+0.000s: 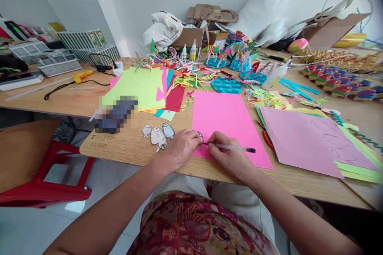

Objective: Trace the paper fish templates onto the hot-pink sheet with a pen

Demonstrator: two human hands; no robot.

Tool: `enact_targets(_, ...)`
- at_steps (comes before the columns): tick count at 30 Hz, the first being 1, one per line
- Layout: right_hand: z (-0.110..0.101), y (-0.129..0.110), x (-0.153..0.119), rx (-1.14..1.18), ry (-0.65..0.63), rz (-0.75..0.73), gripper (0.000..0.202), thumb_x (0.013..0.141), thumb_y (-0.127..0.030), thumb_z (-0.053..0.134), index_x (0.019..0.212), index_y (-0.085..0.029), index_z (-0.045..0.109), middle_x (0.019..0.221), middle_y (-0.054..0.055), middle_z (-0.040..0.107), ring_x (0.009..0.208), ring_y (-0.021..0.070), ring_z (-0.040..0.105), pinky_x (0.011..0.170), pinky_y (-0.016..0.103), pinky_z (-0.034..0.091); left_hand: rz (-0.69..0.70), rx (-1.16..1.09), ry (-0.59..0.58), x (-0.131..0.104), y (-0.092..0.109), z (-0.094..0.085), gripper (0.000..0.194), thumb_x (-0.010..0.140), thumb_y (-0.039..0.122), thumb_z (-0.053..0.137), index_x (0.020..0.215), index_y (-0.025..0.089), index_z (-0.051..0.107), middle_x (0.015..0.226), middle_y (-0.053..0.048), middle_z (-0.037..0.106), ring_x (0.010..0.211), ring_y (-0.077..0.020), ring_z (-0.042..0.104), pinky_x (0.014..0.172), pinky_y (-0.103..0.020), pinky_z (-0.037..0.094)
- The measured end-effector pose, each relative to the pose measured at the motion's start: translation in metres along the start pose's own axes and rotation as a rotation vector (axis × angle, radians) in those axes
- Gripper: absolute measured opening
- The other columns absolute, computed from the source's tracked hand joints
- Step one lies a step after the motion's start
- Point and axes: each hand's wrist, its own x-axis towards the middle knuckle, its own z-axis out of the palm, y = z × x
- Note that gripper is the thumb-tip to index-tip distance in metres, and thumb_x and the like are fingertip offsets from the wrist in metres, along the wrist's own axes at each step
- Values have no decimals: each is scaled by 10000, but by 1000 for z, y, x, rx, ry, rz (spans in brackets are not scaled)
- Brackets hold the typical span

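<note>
A bright pink sheet of paper (220, 115) lies before me at the table's front edge, with faint pen lines near its lower right corner. My left hand (186, 145) presses a small paper fish cutout (200, 137) flat at the sheet's left edge; its fingers are together and cover part of the fish. In my right hand (229, 155) is a clear gel pen (235, 148) with a black end, its tip beside the fish and close to my left fingertips. Several more paper fish cutouts (158, 137) lie on the wood left of my left hand.
Red-handled scissors (267, 138) lie between the pink sheet and a pale pink sheet (302, 143) with drawn outlines. Coloured papers (134, 87) and a pixelated dark object (116, 114) are at left. Glue bottles (193, 50), blue craft pieces (226, 85) and scraps stand behind.
</note>
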Motion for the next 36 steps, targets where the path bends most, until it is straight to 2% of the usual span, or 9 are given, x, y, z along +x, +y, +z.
enact_targets(12,2,-3,3,-14,-9,-7,74,763,-183,406,722,-197,465,532,-39,503,475,109,429,464,220,294,-6,3,-11,0,1,-2,180,877,166,483,1002,173,612,958,-32,595,928,-161,517,846,-285,414)
enact_targets(20,3,-6,2,-50,2,-38,80,754,-182,396,702,-198,454,520,-44,469,460,108,416,461,218,280,7,5,33,0,-1,1,165,870,157,490,975,172,617,968,-22,598,921,-161,515,834,-280,411)
enact_targets(28,7,-8,-2,-110,21,-52,85,757,-187,385,707,-202,454,520,-38,477,452,109,437,455,214,284,9,-31,20,-1,0,0,159,880,190,481,965,169,613,942,-28,592,901,-157,513,820,-276,413)
enact_targets(36,11,-10,-2,-74,14,-80,83,755,-183,383,707,-201,449,513,-40,467,446,105,421,448,210,289,-4,-28,8,-1,0,0,161,890,179,455,913,167,614,942,-27,585,893,-154,501,813,-278,408)
